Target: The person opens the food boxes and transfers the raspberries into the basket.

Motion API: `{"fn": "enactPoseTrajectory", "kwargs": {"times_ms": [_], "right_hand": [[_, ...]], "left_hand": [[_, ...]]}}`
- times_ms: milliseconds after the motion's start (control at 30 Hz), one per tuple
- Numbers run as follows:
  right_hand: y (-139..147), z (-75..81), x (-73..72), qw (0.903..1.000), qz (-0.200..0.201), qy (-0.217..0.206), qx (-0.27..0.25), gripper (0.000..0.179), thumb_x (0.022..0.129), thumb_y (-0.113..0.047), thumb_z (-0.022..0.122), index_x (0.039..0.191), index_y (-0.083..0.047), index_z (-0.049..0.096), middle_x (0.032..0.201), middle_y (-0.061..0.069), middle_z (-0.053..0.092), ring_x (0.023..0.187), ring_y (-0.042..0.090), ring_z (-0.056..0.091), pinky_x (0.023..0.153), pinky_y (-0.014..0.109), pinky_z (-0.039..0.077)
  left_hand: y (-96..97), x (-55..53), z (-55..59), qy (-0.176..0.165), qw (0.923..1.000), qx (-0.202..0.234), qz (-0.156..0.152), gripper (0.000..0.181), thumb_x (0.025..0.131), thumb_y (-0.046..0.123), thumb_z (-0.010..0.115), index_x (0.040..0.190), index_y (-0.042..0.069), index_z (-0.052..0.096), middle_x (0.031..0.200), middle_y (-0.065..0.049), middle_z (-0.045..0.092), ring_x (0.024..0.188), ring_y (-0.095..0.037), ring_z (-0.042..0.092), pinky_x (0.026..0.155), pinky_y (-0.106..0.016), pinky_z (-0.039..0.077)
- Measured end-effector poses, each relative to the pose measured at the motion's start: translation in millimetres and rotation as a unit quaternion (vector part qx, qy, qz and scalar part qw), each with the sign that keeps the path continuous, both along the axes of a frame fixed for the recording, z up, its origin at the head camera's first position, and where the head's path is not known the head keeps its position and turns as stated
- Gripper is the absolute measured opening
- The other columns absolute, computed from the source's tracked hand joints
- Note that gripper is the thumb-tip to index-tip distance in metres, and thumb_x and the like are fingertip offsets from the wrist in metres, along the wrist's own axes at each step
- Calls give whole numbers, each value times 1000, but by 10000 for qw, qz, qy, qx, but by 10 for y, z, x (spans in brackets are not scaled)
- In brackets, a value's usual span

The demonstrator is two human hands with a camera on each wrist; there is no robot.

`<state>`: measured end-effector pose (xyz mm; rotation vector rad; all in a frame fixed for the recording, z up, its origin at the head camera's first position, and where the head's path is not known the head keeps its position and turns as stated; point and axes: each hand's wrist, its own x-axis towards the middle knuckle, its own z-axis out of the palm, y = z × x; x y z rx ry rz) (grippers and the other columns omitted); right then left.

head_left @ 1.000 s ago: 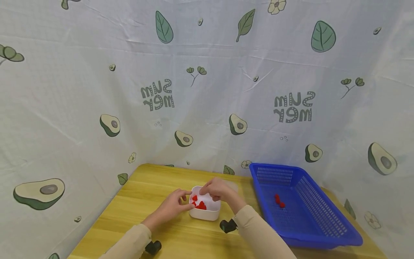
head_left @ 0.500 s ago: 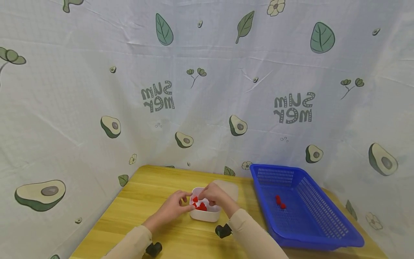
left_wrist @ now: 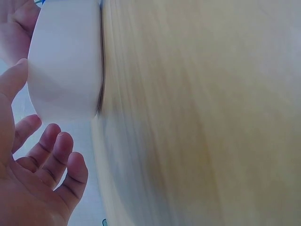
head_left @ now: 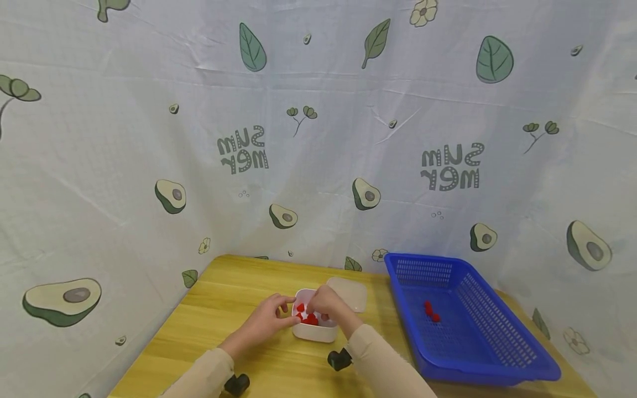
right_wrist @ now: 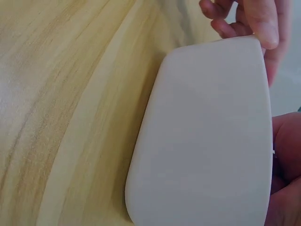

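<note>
White box (head_left: 314, 333) holds red pieces (head_left: 311, 319); blue basket (head_left: 463, 375), more.

This is a little closed-in table corner. White cloth (head_left: 318, 72) with printed green leaves (head_left: 252, 47) and green-and-cream avocados (head_left: 366, 193) hangs at the far, left and right sides, round a flat yellow wood-grain table (head_left: 288, 370). It hides the room, so home or workplace, I cannot tell.

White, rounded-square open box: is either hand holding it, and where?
The left hand holds the white box by its left rim, between thumb and forefinger. The right hand dips inside; any grip there is hidden.
</note>
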<state>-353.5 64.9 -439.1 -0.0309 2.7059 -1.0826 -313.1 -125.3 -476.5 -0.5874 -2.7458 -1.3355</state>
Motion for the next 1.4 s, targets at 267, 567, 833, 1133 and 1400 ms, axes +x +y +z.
{"fn": "enactPoseTrajectory", "kwargs": {"times_ms": [267,567,833,1133,1400], "right_hand": [[-73,-111,-17,9983,-56,275,518,12,79,-4,78,75,-1,67,56,3,45,42,15,38,41,24,36],[-57,-142,-13,9973,-209,392,591,21,78,-10,83,85,0,66,69,9,56,52,19,49,48,26,44],[-65,-164,-1,9951,-101,638,753,23,78,-13,84,78,-1,64,63,6,54,45,17,48,44,24,43],[-64,-166,-7,9940,21,640,886,22,81,-15,82,77,-2,64,62,5,53,46,16,48,44,24,42],[-45,-2,49,9955,349,678,554,17,85,-13,78,75,-4,67,59,2,43,45,15,40,43,22,36]], "left_hand": [[-14,2,-34,67,10000,4,-15,56,89,39,76,135,9,63,98,-2,55,84,-17,49,66,-25,43],[8,2,-22,102,9999,-94,-63,56,91,39,75,136,9,62,98,-2,55,83,-18,49,67,-26,42],[9,21,-11,175,9998,-75,-57,55,92,39,74,135,8,62,100,-2,55,84,-17,49,67,-26,43],[11,12,-28,127,9999,-74,-67,56,91,40,74,136,9,61,99,-2,55,84,-17,49,67,-26,42],[6,-5,-37,48,10000,-56,-25,57,89,40,76,135,9,62,100,-2,55,87,-19,49,69,-27,43]]}}
